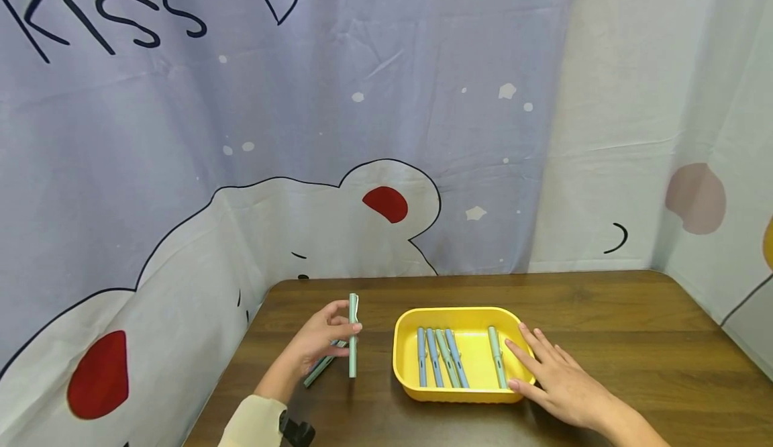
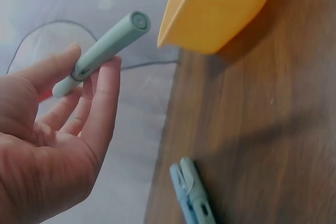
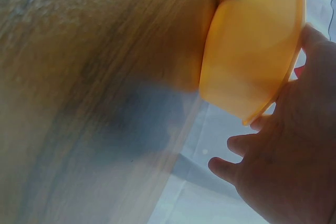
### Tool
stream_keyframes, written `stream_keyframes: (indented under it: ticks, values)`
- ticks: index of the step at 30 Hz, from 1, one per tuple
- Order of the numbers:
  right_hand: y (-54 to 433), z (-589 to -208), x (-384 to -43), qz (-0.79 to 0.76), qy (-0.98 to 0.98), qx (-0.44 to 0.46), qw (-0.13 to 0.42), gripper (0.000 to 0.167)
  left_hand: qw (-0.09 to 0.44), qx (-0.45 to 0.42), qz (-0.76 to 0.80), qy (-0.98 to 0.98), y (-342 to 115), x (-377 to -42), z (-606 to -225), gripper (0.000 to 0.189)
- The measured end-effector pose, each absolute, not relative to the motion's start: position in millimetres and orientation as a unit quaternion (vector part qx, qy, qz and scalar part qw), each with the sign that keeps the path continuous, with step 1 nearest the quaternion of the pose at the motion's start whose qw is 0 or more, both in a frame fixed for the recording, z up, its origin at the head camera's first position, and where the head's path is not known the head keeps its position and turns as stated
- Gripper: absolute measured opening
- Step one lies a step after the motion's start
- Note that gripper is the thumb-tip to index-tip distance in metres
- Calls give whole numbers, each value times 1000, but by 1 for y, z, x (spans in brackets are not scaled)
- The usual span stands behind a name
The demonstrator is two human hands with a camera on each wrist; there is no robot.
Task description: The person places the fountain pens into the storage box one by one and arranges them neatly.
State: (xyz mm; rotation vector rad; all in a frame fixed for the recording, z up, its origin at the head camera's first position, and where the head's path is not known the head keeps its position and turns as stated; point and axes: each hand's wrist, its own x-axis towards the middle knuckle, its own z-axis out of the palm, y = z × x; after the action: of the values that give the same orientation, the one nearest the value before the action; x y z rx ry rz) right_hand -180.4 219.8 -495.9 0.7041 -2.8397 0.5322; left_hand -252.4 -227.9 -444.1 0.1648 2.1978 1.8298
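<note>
From my distant seat I had the left hand (image 1: 315, 341) near the desk's (image 1: 634, 339) left edge, its fingers (image 2: 104, 103) and thumb pinching a green pen (image 1: 353, 361). The pen stood almost upright, lifted clear of the surface and apart from the yellow tray (image 1: 459, 396). Below that hand, a loose blue pen (image 2: 182, 190) and a loose green one (image 2: 198, 192) lay side by side on the desk. I had the right hand (image 1: 564, 383) at the tray's right end, its fingers spread and fairly straight against the rim, grasping nothing.

Inside, four pens (image 1: 421, 366) lay toward the tray's left wall, and a single green pen (image 1: 498, 360) rested near the right wall.

What worried me was the pinch: it bore on a small part of a slim barrel, so a knock against the left rim might twist the pen or drop it. Pressing too hard on the right rim could tilt or slide the tray and roll the pens together. A low sweep of the left hand might also scatter the loose pair toward the left edge.
</note>
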Motion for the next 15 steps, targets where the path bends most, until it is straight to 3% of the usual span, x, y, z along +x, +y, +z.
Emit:
stream_keyframes:
  ticks: [15]
  values:
    - [220, -496, -180, 180, -952, 234, 86, 65, 156, 75, 653, 737, -190, -243, -444, 71]
